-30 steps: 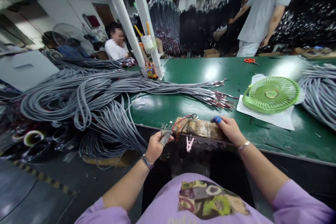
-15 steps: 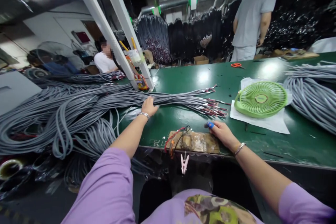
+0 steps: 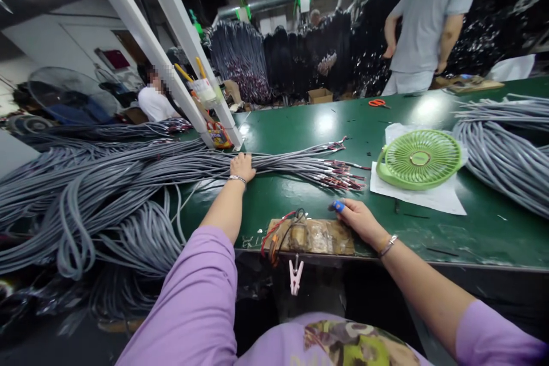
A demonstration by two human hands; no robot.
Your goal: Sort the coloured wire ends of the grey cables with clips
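A bundle of grey cables (image 3: 291,163) lies across the green bench, its stripped ends with red and dark wires pointing right. My left hand (image 3: 242,167) rests over the bundle's middle, fingers curled down onto the cables, fingertips partly hidden. Nearer the bench's front edge, my right hand (image 3: 358,218) is closed in a pinch, with blue wrapping on a digit. Something small and dark shows at its fingertips, too unclear to name. Just left of that hand sits a wooden board (image 3: 328,238) with a coil and red and black wires. A pink clip (image 3: 295,278) hangs below it.
A green fan (image 3: 422,159) lies on white paper to the right, beside another coil of grey cables (image 3: 504,148). Orange-handled scissors (image 3: 377,103) lie farther back. White posts (image 3: 189,51) rise at the left. Cables pile up on the left, and a person (image 3: 429,28) stands across the bench.
The view has shifted slightly. My left hand has moved a little right along the cable bundle, its fingers now pointing more forward. My right hand stays pinched. The standing person has shifted right.
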